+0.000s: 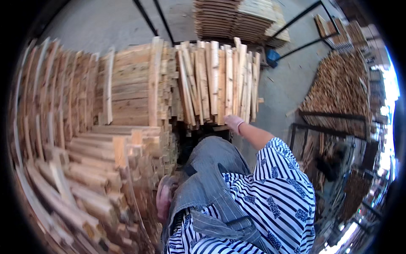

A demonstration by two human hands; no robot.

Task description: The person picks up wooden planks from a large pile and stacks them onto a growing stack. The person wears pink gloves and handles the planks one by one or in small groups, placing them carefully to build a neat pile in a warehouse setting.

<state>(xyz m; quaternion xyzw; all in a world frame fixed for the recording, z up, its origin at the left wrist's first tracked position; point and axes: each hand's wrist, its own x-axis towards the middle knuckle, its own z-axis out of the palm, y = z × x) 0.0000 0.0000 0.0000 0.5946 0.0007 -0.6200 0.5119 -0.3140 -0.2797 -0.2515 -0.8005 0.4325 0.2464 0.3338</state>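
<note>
My right hand (234, 122), in a pale pinkish glove, reaches forward to the near end of a wooden slat (229, 86). Its fingers appear closed over that end. The slat lies among several loose, light-coloured slats (204, 84), side by side on top of a stack and pointing away from me. My left hand (164, 197), also gloved, is low beside my left hip, close to the stacked wood. It is blurred and its fingers cannot be made out.
Tall stacks of boards (129, 80) and timber pieces (91, 169) crowd my left side. Beyond the slats stands another board stack (228, 19). Black metal frames (334, 122) and a heap of wood pieces (338, 84) are at the right. A blue object (272, 56) lies on the grey floor (281, 80).
</note>
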